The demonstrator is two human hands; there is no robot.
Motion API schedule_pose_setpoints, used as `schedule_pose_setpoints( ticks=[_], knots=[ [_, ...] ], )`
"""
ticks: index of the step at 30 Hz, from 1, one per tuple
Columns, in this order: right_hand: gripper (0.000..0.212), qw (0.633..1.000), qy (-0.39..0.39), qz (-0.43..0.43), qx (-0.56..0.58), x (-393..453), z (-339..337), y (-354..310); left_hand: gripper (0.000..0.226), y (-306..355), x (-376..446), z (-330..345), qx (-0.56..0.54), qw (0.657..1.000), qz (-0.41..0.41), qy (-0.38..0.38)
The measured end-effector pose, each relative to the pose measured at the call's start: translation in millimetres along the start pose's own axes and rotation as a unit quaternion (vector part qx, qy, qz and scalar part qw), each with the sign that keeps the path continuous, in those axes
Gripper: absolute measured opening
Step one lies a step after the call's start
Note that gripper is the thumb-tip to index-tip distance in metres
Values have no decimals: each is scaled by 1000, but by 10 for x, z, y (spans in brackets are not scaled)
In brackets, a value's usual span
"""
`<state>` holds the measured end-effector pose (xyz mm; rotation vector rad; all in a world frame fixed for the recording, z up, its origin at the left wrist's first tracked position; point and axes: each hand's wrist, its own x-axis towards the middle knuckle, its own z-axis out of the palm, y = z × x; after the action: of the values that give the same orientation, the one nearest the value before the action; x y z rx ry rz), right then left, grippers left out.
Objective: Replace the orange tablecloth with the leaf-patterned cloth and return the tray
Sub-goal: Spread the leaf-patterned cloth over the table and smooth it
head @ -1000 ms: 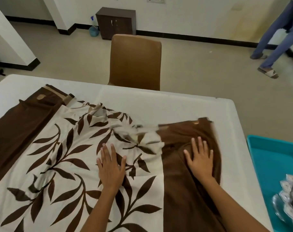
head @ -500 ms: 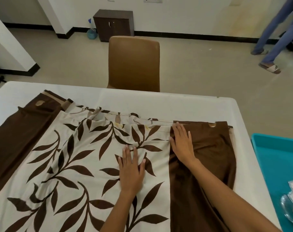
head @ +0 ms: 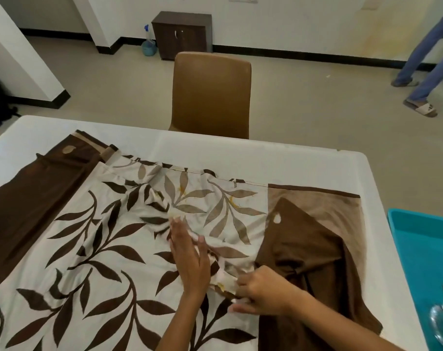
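The leaf-patterned cloth (head: 93, 239) lies spread over most of the white desk (head: 278, 158), but its right part is bunched and folded back, so the paler underside shows near the far edge and a dark brown flap (head: 309, 252) sits doubled over. The left hand (head: 190, 259) lies flat on the cloth with straight fingers, pressing it down, while the right hand (head: 263, 292) has its fingers curled round a gathered fold just beside it. The teal tray (head: 423, 244) waits at the right edge of view, off the cloth, with clear wrapped items in its near corner. No orange cloth is in view. The main risk looks like the right side: if the pinched fold is pulled while the left hand pins the middle, the cloth may skew or keep its creases. A hard tug toward the tray side could also drag the whole cloth off-centre, leaving the far strip of desk bare.
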<state>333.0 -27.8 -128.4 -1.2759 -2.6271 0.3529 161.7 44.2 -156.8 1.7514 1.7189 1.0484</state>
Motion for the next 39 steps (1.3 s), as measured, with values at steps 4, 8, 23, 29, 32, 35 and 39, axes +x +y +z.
schedule_pose_setpoints(
  ticks=[4,8,23,29,32,35,39],
  knots=[
    [34,976,193,86,51,225,-220,204,64,-34,-51,44,163,981,62,-84],
    [56,971,93,220,21,567,-222,722,62,-201,-229,94,258,958,6,-122],
    [78,890,66,450,-24,483,93,1335,64,-218,-206,107,283,952,17,-116],
    [41,877,213,427,-52,528,-142,1263,65,-178,-158,127,240,962,5,-132],
    [33,904,282,318,-35,611,-255,962,69,-105,-78,105,111,987,-14,-113],
    [10,988,153,34,-2,512,-284,270,72,53,17,-86,-133,985,-107,-6],
    [31,981,-177,-28,76,300,-266,-292,72,84,27,-492,-52,991,-81,90]
  ],
)
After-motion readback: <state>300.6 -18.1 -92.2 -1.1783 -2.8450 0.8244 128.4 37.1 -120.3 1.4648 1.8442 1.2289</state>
